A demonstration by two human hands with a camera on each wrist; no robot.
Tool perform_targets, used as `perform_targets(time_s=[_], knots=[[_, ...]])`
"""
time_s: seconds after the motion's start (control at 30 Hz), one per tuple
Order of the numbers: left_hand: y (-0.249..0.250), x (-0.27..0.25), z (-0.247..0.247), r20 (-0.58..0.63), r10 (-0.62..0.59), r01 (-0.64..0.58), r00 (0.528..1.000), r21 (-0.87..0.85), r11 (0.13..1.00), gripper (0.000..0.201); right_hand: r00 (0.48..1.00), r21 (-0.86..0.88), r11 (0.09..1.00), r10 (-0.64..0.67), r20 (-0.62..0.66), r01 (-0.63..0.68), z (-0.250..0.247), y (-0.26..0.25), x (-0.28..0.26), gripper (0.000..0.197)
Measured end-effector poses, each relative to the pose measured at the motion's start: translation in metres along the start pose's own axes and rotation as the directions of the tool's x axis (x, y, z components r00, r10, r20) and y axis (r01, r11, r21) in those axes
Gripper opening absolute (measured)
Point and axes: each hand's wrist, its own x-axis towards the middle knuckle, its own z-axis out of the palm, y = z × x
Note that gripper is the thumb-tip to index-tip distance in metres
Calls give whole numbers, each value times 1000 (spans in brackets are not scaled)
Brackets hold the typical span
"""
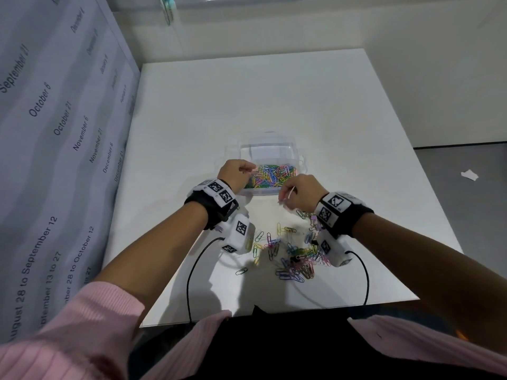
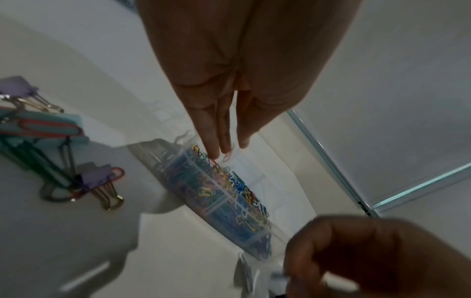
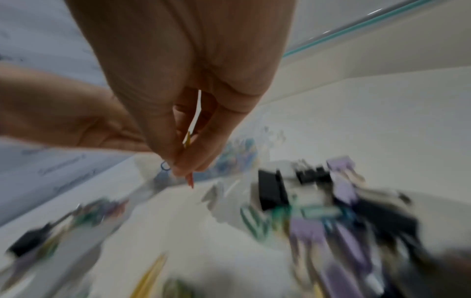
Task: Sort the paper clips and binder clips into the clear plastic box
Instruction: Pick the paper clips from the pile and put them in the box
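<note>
A clear plastic box (image 1: pixel 274 149) stands mid-table, holding many coloured paper clips (image 1: pixel 274 174). My left hand (image 1: pixel 248 169) hovers over the box's left side and pinches a pink paper clip (image 1: pixel 255 170). In the left wrist view its fingertips (image 2: pixel 214 153) point down at the box (image 2: pixel 254 238). My right hand (image 1: pixel 285 198) is just in front of the box's right corner and pinches a few paper clips (image 3: pixel 190 179) between thumb and fingers. Loose paper clips and binder clips (image 1: pixel 295 256) lie in a pile near the table's front edge. The right wrist view is blurred.
Purple and teal binder clips (image 2: pixel 102 181) lie left of the box. A printed calendar panel (image 1: pixel 55 133) walls the table's left side. Black cables (image 1: pixel 192 275) run from both wrists over the front edge. A white paper scrap (image 1: pixel 469 174) lies on the floor at the right.
</note>
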Motion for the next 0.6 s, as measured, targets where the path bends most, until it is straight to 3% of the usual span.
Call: perform_targets(time_s=[0.23,0.4,0.5,0.6], knots=[[-2,-34,-2,71,155,-156,985,14,988,32,972,51,998,-24,-235,37,-26,-12,32,19],[-21,-55,3,357,123,-216,926,233,948,30,970,45,999,-5,-243,16,-24,-4,37,14],[-32,-67,11,533,11,-309,846,474,825,65,975,7,1000,-18,-221,20,-18,4,26,15],[-41,-79,16,587,2,-332,810,455,826,84,992,-33,998,-63,-113,60,-13,10,8,20]])
